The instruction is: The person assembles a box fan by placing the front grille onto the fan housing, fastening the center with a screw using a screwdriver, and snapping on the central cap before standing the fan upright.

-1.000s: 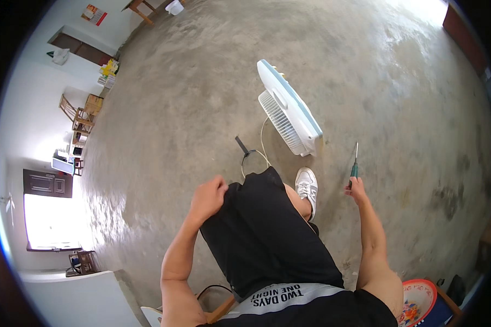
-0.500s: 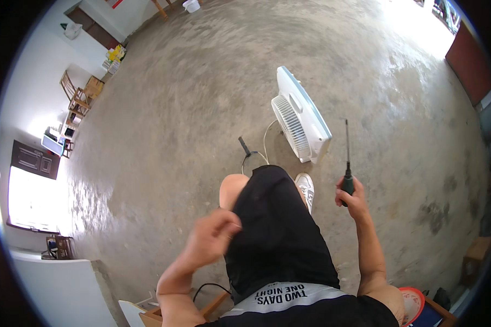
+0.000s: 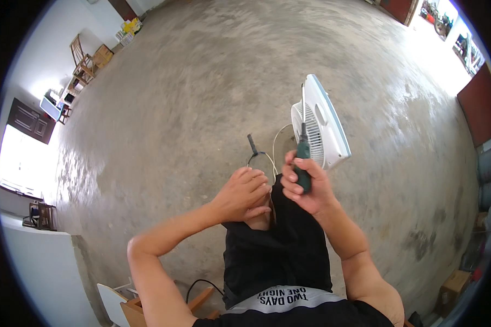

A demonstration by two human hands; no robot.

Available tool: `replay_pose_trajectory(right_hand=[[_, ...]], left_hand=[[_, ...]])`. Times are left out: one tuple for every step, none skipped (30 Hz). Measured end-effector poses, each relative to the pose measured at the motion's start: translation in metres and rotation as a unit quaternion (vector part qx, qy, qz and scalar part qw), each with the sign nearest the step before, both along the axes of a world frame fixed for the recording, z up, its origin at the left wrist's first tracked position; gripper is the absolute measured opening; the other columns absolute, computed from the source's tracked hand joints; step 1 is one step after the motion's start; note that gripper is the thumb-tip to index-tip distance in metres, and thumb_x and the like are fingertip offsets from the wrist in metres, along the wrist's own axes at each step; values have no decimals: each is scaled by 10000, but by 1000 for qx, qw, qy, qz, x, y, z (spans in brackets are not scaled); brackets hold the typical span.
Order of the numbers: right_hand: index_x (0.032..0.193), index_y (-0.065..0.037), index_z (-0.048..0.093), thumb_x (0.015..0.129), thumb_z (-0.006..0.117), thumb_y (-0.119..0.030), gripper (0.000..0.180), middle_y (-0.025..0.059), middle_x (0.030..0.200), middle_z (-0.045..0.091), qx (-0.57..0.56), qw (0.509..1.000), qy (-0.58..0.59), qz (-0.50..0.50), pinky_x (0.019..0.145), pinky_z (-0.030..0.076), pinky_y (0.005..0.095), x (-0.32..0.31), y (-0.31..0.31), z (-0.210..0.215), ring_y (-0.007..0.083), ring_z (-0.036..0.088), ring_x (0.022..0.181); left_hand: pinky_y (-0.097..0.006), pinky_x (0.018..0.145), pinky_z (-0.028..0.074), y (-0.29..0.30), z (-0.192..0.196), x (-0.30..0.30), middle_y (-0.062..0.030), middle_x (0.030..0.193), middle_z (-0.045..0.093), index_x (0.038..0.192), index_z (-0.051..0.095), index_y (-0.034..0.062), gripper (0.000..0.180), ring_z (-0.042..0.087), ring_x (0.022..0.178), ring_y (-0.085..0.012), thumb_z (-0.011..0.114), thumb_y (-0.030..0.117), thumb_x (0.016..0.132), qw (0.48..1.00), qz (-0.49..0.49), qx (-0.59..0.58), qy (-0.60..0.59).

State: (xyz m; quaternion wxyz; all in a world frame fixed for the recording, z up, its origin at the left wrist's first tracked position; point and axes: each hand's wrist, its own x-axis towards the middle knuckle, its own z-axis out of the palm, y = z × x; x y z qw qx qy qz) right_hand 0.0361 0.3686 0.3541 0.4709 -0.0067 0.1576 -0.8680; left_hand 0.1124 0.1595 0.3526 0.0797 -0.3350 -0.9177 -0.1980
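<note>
In my right hand [image 3: 316,191] is a screwdriver [image 3: 304,173] with a dark green handle, its long thin shaft pointing away from me. My fingers wrap round the handle. Behind the shaft, a white box fan [image 3: 328,125] with a pale blue edge stands tilted on the concrete floor, its round slatted grille on the left side. The screwdriver overlaps the fan in view; I cannot tell whether they touch. My left hand [image 3: 242,193] lies over my bare knee, fingers stretched out, holding nothing. A cream cord [image 3: 276,147] runs from the fan to a dark cord end [image 3: 252,144].
A wooden chair [image 3: 81,60] and a cardboard box [image 3: 102,56] stand along the far left wall. A low white wall [image 3: 44,267] is at the near left, beside wooden furniture [image 3: 131,313]. Another carton [image 3: 453,286] sits at the near right. A reddish door [image 3: 478,106] is at the right.
My right hand has swung left with the screwdriver, from beside the fan to in front of it. My left hand has moved forward and right onto my knee. The view has shifted.
</note>
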Motion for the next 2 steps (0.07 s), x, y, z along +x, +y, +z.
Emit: replay_pose_trajectory(right_hand=[[1067, -114, 524, 928, 564, -235, 189, 48, 749, 531, 18, 1000, -2, -2, 484, 420, 310, -2, -14, -3, 151, 501, 548], [1075, -116, 526, 929, 569, -249, 202, 50, 758, 542, 37, 999, -2, -8, 487, 422, 317, -3, -28, -7, 160, 509, 554]], left_hand=[[-490, 972, 381, -6, -15, -4, -126, 1135, 547, 1065, 580, 85, 460, 508, 1137, -326, 761, 311, 706, 999, -28, 22, -18], [-476, 1000, 363, -11, -26, -10, -133, 1158, 541, 1077, 574, 94, 507, 494, 1173, -310, 774, 348, 686, 997, -59, 44, -35]])
